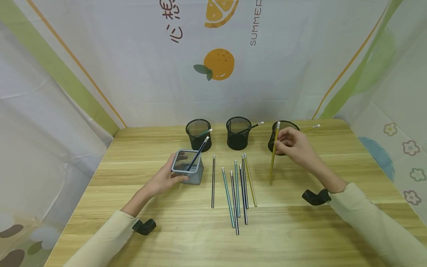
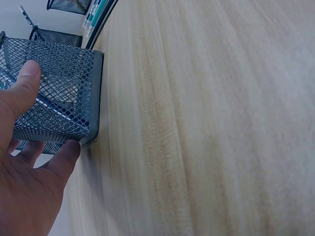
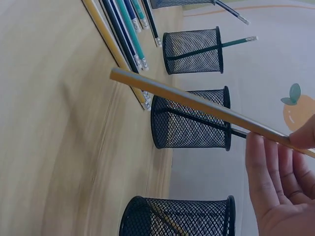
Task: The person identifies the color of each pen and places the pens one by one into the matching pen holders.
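My left hand [image 1: 163,180] grips a grey square mesh pencil holder [image 1: 195,178] at its left side, thumb along the front. One dark blue pencil [image 1: 200,150] leans inside it, eraser end up. In the left wrist view the thumb and fingers wrap the mesh walls [image 2: 64,73] of that holder. Between thumb and fingertips, my right hand [image 1: 297,147] pinches a yellow pencil [image 1: 273,159] near its white eraser end, its other end slanting down over the table. Right behind that hand stands the right black mesh cup [image 3: 182,216], partly covered in the head view, with another yellow pencil [image 1: 310,128] in it.
Two more round black mesh cups stand at the back: the left cup [image 1: 200,142] holds a green pencil [image 1: 206,132], the middle cup [image 1: 237,141] a black pencil [image 1: 253,127]. Several loose pencils [image 1: 228,196] lie mid-table. A printed curtain [image 1: 150,81] hangs behind the table [image 1: 186,226].
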A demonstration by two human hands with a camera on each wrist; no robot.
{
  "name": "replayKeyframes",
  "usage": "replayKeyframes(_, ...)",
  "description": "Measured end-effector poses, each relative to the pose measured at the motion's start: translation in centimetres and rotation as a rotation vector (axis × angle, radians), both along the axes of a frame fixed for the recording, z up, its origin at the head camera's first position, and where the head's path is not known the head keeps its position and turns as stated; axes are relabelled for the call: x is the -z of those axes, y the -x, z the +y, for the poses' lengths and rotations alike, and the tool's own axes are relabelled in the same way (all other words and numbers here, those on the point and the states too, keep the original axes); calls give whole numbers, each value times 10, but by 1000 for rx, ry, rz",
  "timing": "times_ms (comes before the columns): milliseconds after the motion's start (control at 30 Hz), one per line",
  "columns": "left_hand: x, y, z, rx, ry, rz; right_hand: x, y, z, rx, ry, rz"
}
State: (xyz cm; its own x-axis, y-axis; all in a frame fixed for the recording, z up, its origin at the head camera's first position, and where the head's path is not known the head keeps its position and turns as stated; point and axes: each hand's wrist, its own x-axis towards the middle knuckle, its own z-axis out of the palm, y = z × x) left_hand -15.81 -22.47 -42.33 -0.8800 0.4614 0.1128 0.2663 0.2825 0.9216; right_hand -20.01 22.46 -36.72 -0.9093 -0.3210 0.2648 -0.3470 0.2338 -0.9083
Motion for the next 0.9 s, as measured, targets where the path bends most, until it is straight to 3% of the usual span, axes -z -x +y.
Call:
replayKeyframes(433, -1, -1, 0, -2, -2, -14, -4, 3, 8, 14, 274, 73)
replayKeyframes(900, 0, 0, 0, -3, 7, -1, -6, 3, 22, 22, 454, 105)
